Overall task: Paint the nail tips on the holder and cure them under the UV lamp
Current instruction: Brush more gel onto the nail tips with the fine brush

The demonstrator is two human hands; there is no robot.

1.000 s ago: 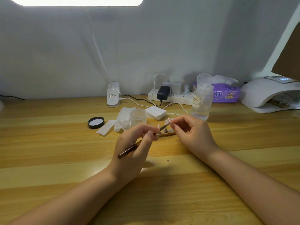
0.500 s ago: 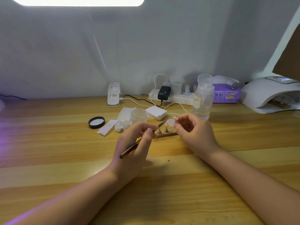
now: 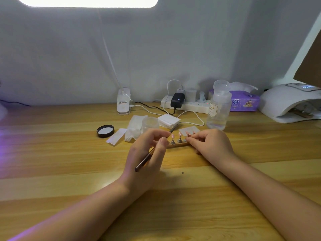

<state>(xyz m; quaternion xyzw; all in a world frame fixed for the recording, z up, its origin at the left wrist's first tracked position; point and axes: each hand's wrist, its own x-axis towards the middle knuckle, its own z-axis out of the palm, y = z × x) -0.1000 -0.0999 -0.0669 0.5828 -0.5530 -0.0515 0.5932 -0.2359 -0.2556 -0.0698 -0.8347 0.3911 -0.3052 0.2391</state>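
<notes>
We work on the table point(image 3: 52, 153), with the UV lamp point(image 3: 286, 103) parked far right, probably so curing needs only a short reach. The holder point(image 3: 177, 145) lies between our hands, its nail tips point(image 3: 179, 134) standing upright on small stands, likely to keep wet polish off the wood. Our right hand point(image 3: 212, 145) rests at the holder's right end, fingers curled onto it, seemingly to steady it. Our left hand point(image 3: 147, 153) pinches the brush point(image 3: 145, 162) like a pen, bristles angled toward the tips.
</notes>
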